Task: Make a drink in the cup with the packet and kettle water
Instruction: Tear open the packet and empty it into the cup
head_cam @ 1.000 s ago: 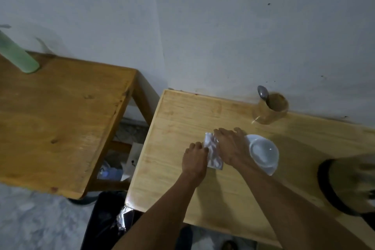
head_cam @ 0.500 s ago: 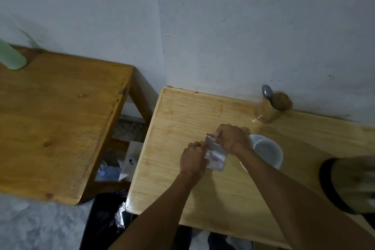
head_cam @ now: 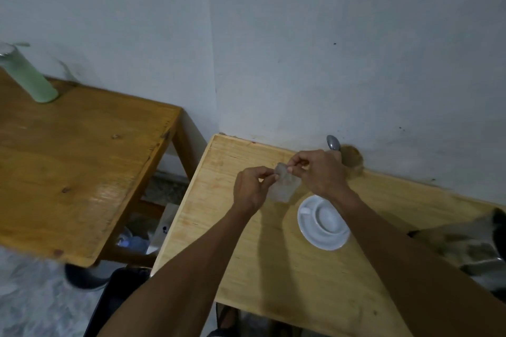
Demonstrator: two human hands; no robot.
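A small silvery packet (head_cam: 284, 185) hangs in the air above the light wooden table (head_cam: 273, 268). My left hand (head_cam: 253, 187) pinches its top left corner and my right hand (head_cam: 319, 169) pinches the top edge just beside it. The white cup (head_cam: 325, 217) stands empty on a white saucer (head_cam: 332, 241), below and to the right of the packet. The metal kettle (head_cam: 476, 243) shows blurred at the right edge, partly cut off by the frame.
A wooden holder (head_cam: 353, 163) with a spoon (head_cam: 333, 142) stands against the wall behind my right hand. A darker wooden table (head_cam: 76, 161) on the left carries a green bottle (head_cam: 27, 74). A black bin (head_cam: 115, 301) sits on the floor between the tables.
Both hands have lifted the packet off the table and hold it higher, by its top edge. The cup on its saucer now shows uncovered to the right.
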